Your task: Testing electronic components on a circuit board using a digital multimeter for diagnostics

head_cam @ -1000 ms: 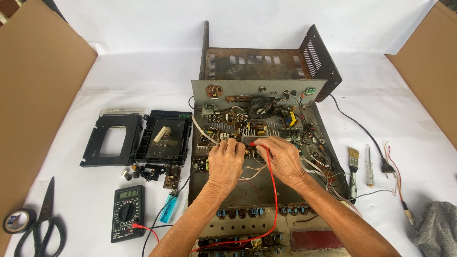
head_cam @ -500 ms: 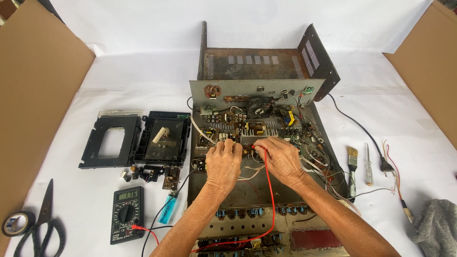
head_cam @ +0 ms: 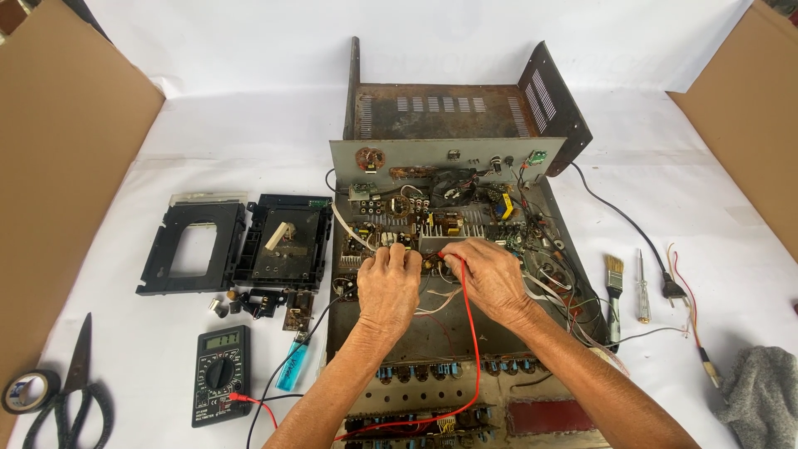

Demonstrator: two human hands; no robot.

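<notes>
Both hands sit low over the circuit board inside the open metal chassis in the middle of the white counter. The left hand has its fingers curled down onto the board; what they pinch is hidden beneath them, so I cannot tell. The right hand closes its grip on the tip of a red probe lead, which runs back between the forearms.

Loose wires crowd the board to the right of the hands. Left of the chassis lie two black plastic frames, with a multimeter and a blue lighter below them, and scissors and a tape roll at the corner. To the right rest a paintbrush, a screwdriver, a plug and a grey cloth.

Compared with a moment ago, the hands have barely shifted and nothing else on the counter has moved.
</notes>
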